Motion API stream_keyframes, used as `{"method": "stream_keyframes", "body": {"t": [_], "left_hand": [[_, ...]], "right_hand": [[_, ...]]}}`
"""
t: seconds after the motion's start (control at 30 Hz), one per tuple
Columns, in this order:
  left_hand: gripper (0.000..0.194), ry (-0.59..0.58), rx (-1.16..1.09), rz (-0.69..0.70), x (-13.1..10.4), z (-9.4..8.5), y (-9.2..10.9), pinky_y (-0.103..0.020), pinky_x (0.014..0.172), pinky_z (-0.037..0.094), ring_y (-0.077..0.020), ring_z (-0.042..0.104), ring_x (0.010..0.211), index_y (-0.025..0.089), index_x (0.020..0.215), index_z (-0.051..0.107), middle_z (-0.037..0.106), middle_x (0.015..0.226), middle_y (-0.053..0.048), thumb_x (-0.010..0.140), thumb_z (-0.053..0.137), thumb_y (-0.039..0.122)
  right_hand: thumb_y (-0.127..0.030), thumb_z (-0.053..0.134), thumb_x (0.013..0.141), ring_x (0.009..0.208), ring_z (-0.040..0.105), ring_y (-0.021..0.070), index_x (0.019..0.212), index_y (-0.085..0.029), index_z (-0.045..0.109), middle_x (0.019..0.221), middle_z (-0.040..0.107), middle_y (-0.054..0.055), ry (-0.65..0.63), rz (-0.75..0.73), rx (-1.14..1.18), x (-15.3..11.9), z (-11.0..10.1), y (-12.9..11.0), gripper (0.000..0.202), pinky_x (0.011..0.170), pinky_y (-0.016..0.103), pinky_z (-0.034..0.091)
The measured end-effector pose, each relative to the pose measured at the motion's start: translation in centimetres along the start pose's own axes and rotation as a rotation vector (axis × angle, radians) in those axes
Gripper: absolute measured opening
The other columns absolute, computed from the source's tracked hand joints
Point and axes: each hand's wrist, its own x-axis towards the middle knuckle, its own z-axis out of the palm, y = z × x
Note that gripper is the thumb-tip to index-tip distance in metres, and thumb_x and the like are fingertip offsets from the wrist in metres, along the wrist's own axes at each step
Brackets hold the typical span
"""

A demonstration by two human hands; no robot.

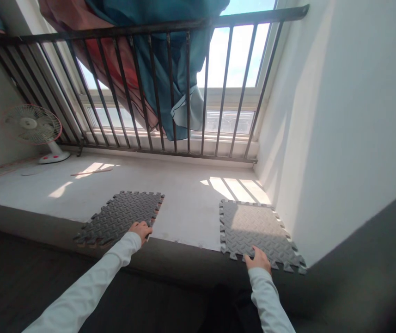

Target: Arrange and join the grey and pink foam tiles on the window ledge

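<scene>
My left hand [141, 230] is closed on the front right corner of a dark grey interlocking foam mat [124, 215]. That mat lies on the white window ledge, its front left part reaching over the ledge's edge. At the right, my right hand [258, 260] grips the front edge of a lighter grey foam mat [253, 226], with thumb and fingers at the toothed rim. This second mat sits close to the right wall, and sunlight falls on its far part. Its front edge sticks out past the ledge. The undersides of both mats are hidden.
Between the mats a strip of white ledge [187, 217] shows. A fan [33, 129] stands at the far left, and a thin stick [92, 172] lies nearby. A dark metal railing [170, 92] runs along the back, before curtains [170, 60] and a window. A white wall [357, 115] borders the right side.
</scene>
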Motion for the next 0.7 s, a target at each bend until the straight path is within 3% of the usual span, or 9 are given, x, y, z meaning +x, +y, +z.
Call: {"method": "stream_keyframes", "body": {"t": [0.5, 0.7], "left_hand": [[0.041, -0.075, 0.066, -0.049, 0.7, -0.6, 0.8, -0.035, 0.088, 0.031, -0.0215, 0.045, 0.106, 0.028, 0.094, 0.058, 0.057, 0.103, -0.005, 0.057, 0.062, 0.009], [0.029, -0.103, 0.076, -0.015, 1.1, -0.7, 0.6, -0.036, 0.087, 0.031, -0.0243, 0.045, 0.106, 0.026, 0.086, 0.065, 0.053, 0.109, -0.009, 0.06, 0.062, 0.016]], "right_hand": [[-0.025, 0.042, 0.074, 0.111, 0.044, 0.0259, 0.12, -0.007, 0.042, 0.121, 0.047, 0.015, -0.024, 0.028, 0.011, -0.5, -1.0, -0.7, 0.049, 0.091, 0.032, 0.035], [-0.025, 0.042, 0.075, 0.109, 0.046, 0.0259, 0.12, -0.007, 0.042, 0.12, 0.047, 0.015, -0.029, 0.031, 0.0, -0.5, -1.1, -0.8, 0.049, 0.09, 0.031, 0.036]]}}
